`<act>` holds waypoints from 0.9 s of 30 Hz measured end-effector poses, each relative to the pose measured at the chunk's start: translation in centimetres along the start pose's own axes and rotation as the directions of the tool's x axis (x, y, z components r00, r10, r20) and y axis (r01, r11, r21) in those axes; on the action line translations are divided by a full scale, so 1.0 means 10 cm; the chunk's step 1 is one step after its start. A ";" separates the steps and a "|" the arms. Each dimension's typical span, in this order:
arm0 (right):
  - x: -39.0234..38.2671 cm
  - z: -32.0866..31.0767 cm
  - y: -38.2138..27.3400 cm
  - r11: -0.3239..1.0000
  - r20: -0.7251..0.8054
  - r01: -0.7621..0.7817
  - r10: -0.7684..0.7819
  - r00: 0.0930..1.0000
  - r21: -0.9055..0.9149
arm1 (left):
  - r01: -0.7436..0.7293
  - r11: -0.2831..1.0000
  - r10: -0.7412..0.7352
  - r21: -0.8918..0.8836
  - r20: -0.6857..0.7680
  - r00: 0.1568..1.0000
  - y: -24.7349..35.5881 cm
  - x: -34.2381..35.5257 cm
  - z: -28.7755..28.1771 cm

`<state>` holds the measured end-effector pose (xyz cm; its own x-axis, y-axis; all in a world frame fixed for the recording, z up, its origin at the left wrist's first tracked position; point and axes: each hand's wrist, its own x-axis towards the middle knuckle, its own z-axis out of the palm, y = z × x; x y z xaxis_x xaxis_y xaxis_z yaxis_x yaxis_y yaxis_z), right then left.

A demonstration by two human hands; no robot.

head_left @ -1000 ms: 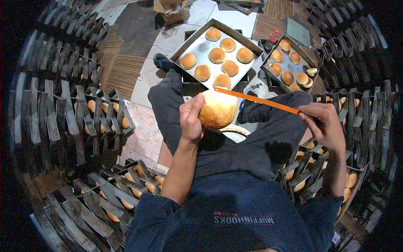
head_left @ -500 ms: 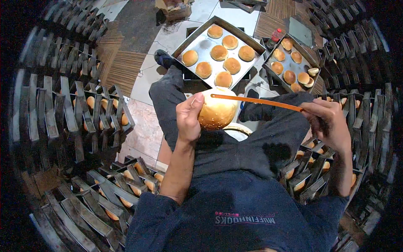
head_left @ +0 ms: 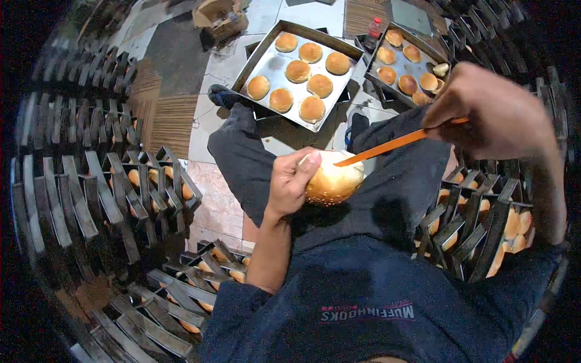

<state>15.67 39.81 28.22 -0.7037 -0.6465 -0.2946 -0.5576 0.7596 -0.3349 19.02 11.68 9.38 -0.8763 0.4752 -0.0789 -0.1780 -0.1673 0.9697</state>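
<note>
A round golden bun dotted with sesame seeds sits in my left hand over my lap. The fingers wrap its left side, and the thumb presses on its pale upper edge. From the right, my right hand grips a long, thin orange hacksaw blade. The blade slants down, its end touching the pale side of the bun; I cannot tell whether it has gone in. Motion blurs the right hand, though its fingers are closed round the blade.
Ahead, a square metal tray holds several buns. Another tray at right holds whole and cut ones, beside a red-capped bottle. Stacked metal pans with buns stand on both sides. A cardboard box lies far off.
My right hand has swung up and outward. The blade, earlier lying across the bun, now slants with its end on the bun's pale side. In the picture, the bun has shifted right and down.
</note>
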 end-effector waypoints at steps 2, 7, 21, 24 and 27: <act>-0.22 -0.05 0.00 0.991 -0.282 -0.118 0.131 0.951 0.061 | -0.005 0.999 0.004 -0.054 -0.026 1.000 -0.02 0.01 -0.01; 0.27 -0.28 -0.33 0.962 0.233 -0.231 0.261 0.937 -0.148 | -0.050 0.992 0.044 -0.115 -0.055 0.998 -0.14 0.15 0.09; 0.21 -0.38 -0.23 0.946 -0.044 -0.225 0.221 0.974 -0.233 | -0.027 0.808 -0.186 -0.588 -0.300 0.936 -0.28 0.24 -0.04; 0.26 -0.05 -0.16 0.980 -0.158 -0.197 0.190 0.969 -0.032 | -0.050 0.784 -0.203 -0.618 -0.332 0.921 -0.34 0.28 0.01; 0.57 -0.04 -0.28 0.946 0.248 -0.298 0.322 0.914 -0.132 | -0.038 0.761 -0.212 -0.647 -0.304 0.929 -0.50 0.24 -0.17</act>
<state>13.04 34.09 27.85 -0.7136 -0.3638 -0.5987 -0.3760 0.9200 -0.1108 17.10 12.19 3.95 -0.9122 0.2145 -0.3491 -0.3921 -0.7043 0.5918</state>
